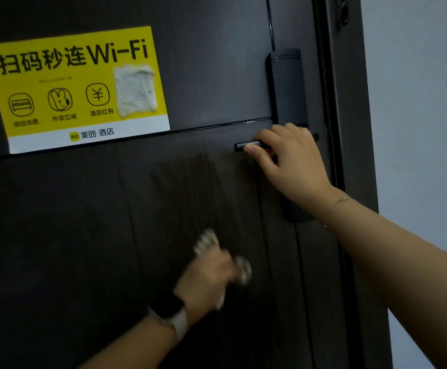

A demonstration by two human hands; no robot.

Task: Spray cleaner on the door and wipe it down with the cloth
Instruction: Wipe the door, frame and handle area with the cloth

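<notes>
Left hand (pixel 206 275), motion-blurred, grips a bunched pale cloth (pixel 241 269) against the lower panel of the dark wood-grain door (pixel 84 235). Right hand (pixel 289 155) curls round the slim black lever handle (pixel 243 146), likely steadying the door. Above the cloth, faint vertical streaks (pixel 190 182) suggest spray is on and wiping is under way. No spray bottle in view. Left of the lower panel and the upper panel around the yellow Wi-Fi sticker (pixel 65 89) look unwiped; hard to tell in dim light.
</notes>
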